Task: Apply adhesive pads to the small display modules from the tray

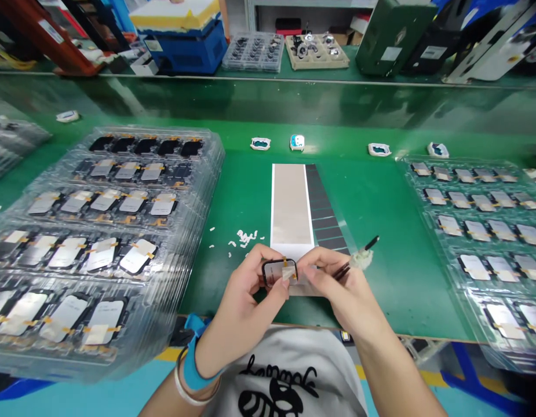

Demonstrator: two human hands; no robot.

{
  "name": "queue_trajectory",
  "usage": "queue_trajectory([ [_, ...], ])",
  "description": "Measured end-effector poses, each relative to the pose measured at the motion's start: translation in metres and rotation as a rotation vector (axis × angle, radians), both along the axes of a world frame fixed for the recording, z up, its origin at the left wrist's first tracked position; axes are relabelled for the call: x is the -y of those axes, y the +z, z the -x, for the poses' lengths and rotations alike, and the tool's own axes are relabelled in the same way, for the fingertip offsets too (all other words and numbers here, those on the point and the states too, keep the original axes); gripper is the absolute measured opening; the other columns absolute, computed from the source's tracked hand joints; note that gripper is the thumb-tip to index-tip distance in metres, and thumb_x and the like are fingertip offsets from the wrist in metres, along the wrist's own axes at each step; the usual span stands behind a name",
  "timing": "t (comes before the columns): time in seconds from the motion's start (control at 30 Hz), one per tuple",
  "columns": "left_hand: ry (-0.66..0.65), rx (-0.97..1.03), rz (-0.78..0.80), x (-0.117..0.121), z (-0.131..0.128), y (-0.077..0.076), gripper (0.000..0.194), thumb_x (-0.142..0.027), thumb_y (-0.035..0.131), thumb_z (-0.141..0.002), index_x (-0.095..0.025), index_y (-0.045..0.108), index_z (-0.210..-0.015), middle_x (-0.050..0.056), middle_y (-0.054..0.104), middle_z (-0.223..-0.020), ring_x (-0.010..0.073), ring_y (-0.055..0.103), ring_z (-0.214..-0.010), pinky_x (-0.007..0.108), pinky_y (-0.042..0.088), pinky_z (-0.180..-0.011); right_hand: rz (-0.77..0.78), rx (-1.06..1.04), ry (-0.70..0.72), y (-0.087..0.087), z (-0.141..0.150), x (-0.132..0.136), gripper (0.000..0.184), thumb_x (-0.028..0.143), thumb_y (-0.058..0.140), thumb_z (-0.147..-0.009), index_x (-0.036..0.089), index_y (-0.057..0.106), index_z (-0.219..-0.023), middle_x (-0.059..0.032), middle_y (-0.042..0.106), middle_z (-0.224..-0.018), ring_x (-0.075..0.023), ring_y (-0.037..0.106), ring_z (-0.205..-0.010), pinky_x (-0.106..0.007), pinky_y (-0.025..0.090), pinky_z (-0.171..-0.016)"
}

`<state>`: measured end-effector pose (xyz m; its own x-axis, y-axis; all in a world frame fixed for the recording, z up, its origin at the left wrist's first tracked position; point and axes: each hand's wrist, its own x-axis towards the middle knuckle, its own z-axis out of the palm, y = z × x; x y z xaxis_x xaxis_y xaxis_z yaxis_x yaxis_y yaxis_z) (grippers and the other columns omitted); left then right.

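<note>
Between my two hands is a small rounded-square display module [274,271] with a dark rim, a silvery back and an orange flex strip. My left hand [249,295] grips it by the left side, its thumb pressing near a pale tape piece [288,272] on the back. At the module's right edge, the thumb and forefinger of my right hand [337,278] are pinched together. Tweezers [342,271] are tucked in that same hand, with a pale wad around their shaft. Under the hands lie a sheet of beige tape [289,202] and a black strip sheet [324,214].
A tall stack of clear trays [193,231] with display modules stands left; another module tray [454,249] lies right. Scraps of white liner [245,236] are scattered left of the sheets. Several white watch-like cases, one a blue-faced case [297,142], line the back below a shelf [259,80].
</note>
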<state>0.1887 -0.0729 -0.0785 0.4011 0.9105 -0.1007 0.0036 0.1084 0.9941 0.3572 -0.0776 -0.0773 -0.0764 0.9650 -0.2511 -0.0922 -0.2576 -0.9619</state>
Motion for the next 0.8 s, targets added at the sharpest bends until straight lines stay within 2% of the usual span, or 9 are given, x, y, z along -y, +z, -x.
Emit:
queue_trajectory([
  [0.13,-0.017,-0.058,-0.055,0.001,0.002,0.001,0.005,-0.018,0.052,-0.098,-0.022,0.05,-0.099,-0.003,0.053,-0.076,0.0128,0.049,-0.067,0.023,0.04,-0.062,0.053,0.0,0.014,0.002,0.001,-0.003,0.028,0.043,0.068,-0.077,0.02,0.058,-0.066,0.0059,0.041,-0.051,-0.0077,0.029,-0.048,-0.025,0.02,-0.048],
  [0.23,-0.014,-0.094,-0.101,0.001,0.003,0.0,0.006,-0.017,0.051,-0.098,-0.022,0.051,-0.1,-0.002,0.055,-0.078,0.0133,0.05,-0.069,0.023,0.041,-0.063,0.103,0.041,0.037,0.004,0.004,-0.004,0.025,0.04,0.072,-0.073,0.021,0.056,-0.068,0.0092,0.035,-0.046,-0.0065,0.025,-0.045,-0.025,0.019,-0.047],
  [0.37,-0.001,-0.12,-0.118,0.002,0.004,-0.001,0.006,-0.018,0.052,-0.098,-0.023,0.051,-0.102,-0.001,0.057,-0.081,0.0135,0.053,-0.069,0.023,0.041,-0.062,0.07,0.06,0.075,0.007,0.002,-0.006,0.019,0.033,0.07,-0.072,0.02,0.057,-0.07,0.0124,0.028,-0.044,-0.0051,0.018,-0.043,-0.024,0.015,-0.046],
  [0.47,0.009,-0.138,-0.138,0.002,0.005,-0.001,0.006,-0.019,0.053,-0.098,-0.023,0.051,-0.102,-0.001,0.058,-0.081,0.0136,0.054,-0.07,0.023,0.043,-0.063,0.062,0.066,0.089,0.01,0.001,-0.007,0.017,0.031,0.071,-0.071,0.02,0.057,-0.07,0.0126,0.028,-0.044,-0.0042,0.016,-0.042,-0.023,0.012,-0.044],
  [0.6,0.029,-0.17,-0.184,0.001,0.005,-0.001,0.007,-0.017,0.053,-0.097,-0.022,0.051,-0.102,-0.001,0.056,-0.082,0.0132,0.053,-0.07,0.022,0.043,-0.063,0.091,0.012,0.097,0.011,0.004,-0.007,0.026,0.04,0.073,-0.072,0.021,0.056,-0.071,0.009,0.039,-0.052,-0.0051,0.025,-0.045,-0.022,0.022,-0.046],
  [0.7,0.041,-0.177,-0.206,0.0,0.005,-0.001,0.009,-0.016,0.054,-0.097,-0.022,0.052,-0.102,-0.002,0.054,-0.08,0.0126,0.051,-0.069,0.022,0.043,-0.064,0.107,-0.023,0.076,0.008,0.006,-0.007,0.035,0.048,0.076,-0.073,0.022,0.053,-0.071,0.01,0.036,-0.052,-0.0055,0.026,-0.045,-0.023,0.029,-0.049],
  [0.8,0.05,-0.127,-0.16,-0.001,0.004,0.0,0.008,-0.017,0.055,-0.097,-0.022,0.051,-0.101,-0.004,0.053,-0.077,0.0112,0.048,-0.065,0.02,0.041,-0.06,0.09,-0.013,0.106,0.007,0.005,-0.006,0.035,0.046,0.076,-0.075,0.022,0.052,-0.074,0.0131,0.029,-0.046,-0.0042,0.018,-0.043,-0.021,0.018,-0.046],
])
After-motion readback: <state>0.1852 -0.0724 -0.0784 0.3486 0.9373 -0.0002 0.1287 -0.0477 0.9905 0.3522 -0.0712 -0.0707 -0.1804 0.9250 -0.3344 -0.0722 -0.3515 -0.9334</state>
